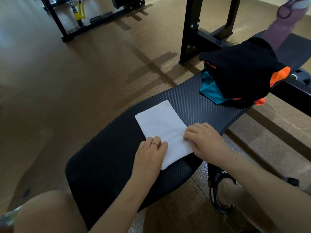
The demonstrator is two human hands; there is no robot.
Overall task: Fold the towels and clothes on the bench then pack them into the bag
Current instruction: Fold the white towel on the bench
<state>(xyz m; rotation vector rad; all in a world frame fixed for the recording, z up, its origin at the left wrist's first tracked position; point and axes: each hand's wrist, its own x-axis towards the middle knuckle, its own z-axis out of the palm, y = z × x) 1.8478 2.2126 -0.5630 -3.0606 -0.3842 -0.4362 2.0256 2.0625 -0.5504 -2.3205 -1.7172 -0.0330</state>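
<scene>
A white towel [164, 130], folded into a rectangle, lies flat on a black padded bench [107, 158]. The left hand [149, 153] (a ring on one finger) presses its near left edge, fingers together; the right hand [204, 140] rests flat on its right edge. Beyond the hands, well apart, sits a heap of black, teal and orange clothes [240, 73].

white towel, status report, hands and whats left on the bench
Left hand and right hand flat on white towel, folded on bench. Dark clothes pile unfolded at far end. Nothing in the way.
</scene>
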